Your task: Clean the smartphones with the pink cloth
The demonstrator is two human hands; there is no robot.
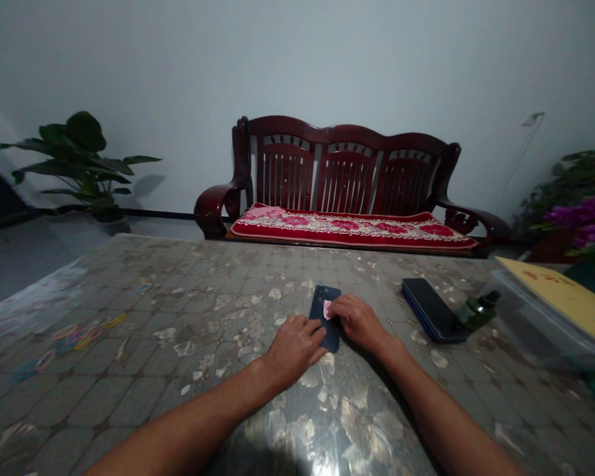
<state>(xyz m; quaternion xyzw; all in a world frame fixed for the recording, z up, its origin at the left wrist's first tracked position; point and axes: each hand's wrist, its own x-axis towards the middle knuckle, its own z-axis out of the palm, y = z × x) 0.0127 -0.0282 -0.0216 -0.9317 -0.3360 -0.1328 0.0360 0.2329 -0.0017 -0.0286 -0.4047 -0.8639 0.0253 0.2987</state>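
Observation:
A dark blue smartphone (332, 340) lies back side up on the table, its camera lenses at the far end. My left hand (297, 344) grips it from the left, the fingers curled over its edge and resting on its back. From the right, my right hand (357, 320) pinches a small pink piece of cloth or paper (326, 309) and presses it on the phone's back below the lenses. The fingers hide part of the phone and of the pink piece.
A patterned cloth covers the table (178, 390). On the left lie several coloured rubber bands (79, 336). To the right are a stack of dark phones (432, 311), a green bottle (477, 312) and a clear plastic box (530, 330) under a yellow sheet (565, 294). A wooden bench (347, 135) stands behind.

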